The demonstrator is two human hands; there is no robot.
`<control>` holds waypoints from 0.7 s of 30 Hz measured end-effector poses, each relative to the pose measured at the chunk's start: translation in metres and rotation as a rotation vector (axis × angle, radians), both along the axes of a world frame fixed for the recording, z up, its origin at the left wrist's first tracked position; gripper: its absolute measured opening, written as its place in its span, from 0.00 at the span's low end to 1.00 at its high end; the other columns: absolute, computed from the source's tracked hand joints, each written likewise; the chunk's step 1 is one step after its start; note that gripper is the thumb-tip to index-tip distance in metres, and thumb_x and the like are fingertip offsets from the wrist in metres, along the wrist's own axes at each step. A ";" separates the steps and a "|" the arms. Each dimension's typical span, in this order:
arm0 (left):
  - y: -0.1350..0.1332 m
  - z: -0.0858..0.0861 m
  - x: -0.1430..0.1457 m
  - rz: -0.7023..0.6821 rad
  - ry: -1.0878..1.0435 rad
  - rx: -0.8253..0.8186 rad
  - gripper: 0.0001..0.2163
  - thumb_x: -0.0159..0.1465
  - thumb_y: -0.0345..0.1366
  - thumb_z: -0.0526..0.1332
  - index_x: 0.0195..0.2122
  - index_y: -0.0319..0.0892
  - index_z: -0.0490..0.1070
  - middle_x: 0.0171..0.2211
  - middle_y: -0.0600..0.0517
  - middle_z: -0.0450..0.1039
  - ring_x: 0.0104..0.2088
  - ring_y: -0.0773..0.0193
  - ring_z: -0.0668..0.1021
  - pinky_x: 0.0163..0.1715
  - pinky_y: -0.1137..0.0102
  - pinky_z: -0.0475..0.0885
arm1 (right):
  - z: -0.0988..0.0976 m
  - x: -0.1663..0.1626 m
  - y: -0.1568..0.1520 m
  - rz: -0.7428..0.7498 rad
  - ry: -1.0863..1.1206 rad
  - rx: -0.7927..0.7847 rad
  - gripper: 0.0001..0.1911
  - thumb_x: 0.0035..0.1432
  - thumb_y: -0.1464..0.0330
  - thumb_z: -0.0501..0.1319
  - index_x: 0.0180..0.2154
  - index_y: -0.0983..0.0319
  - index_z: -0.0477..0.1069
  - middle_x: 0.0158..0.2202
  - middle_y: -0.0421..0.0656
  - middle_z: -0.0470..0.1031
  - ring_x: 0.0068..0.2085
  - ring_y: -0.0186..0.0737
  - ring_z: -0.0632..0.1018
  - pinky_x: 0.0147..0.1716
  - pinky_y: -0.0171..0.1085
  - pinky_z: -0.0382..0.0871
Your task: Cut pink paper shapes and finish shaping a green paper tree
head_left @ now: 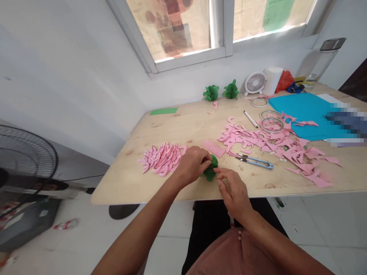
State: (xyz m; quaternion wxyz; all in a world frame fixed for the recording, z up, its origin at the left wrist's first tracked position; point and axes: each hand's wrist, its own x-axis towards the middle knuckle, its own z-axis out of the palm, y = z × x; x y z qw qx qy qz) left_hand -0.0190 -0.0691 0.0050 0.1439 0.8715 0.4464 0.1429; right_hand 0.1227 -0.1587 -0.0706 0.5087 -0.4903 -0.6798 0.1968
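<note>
Pinching a layered green piece (210,175)

The left hand (192,159) closes thumb and finger on its upper left; the right hand (235,190), thumb held apart, sets its index fingertip at the right edge (how hard it presses, I cannot tell). Too tight a pinch could crease the thin layers; a loose one might let them fan apart. Snips (258,162) lie right of the grip, blades toward it, so a slip might catch them.

tabletop (123,183) smooth wood; green piece (210,175) matt, paper-like; snips (255,158) metal-bladed
</note>
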 end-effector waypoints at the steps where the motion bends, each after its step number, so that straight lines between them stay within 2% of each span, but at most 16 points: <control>1: 0.000 0.000 0.000 0.001 0.002 0.000 0.05 0.55 0.28 0.59 0.24 0.42 0.71 0.28 0.52 0.75 0.33 0.62 0.75 0.37 0.66 0.68 | 0.000 0.000 0.001 0.000 0.021 -0.020 0.05 0.61 0.70 0.51 0.36 0.56 0.64 0.44 0.46 0.74 0.46 0.44 0.74 0.45 0.45 0.65; 6: -0.001 0.000 0.000 -0.014 0.007 0.011 0.05 0.55 0.28 0.59 0.24 0.41 0.70 0.26 0.53 0.75 0.33 0.62 0.74 0.38 0.66 0.68 | 0.002 0.004 0.010 -0.024 0.120 -0.140 0.05 0.61 0.68 0.51 0.36 0.57 0.65 0.39 0.43 0.75 0.42 0.43 0.75 0.42 0.41 0.66; 14: -0.001 -0.001 0.000 -0.033 0.009 0.009 0.05 0.55 0.28 0.58 0.23 0.41 0.69 0.26 0.52 0.74 0.33 0.62 0.73 0.38 0.66 0.67 | 0.009 0.005 0.030 -0.071 0.106 -0.170 0.04 0.60 0.68 0.53 0.33 0.58 0.64 0.29 0.40 0.72 0.32 0.39 0.72 0.35 0.37 0.64; 21: 0.000 0.001 0.001 -0.049 0.042 -0.017 0.05 0.56 0.27 0.57 0.23 0.41 0.67 0.27 0.52 0.73 0.33 0.63 0.73 0.38 0.67 0.66 | 0.008 0.004 0.037 -0.064 0.055 -0.170 0.04 0.58 0.71 0.52 0.31 0.59 0.64 0.30 0.41 0.70 0.34 0.39 0.70 0.36 0.38 0.63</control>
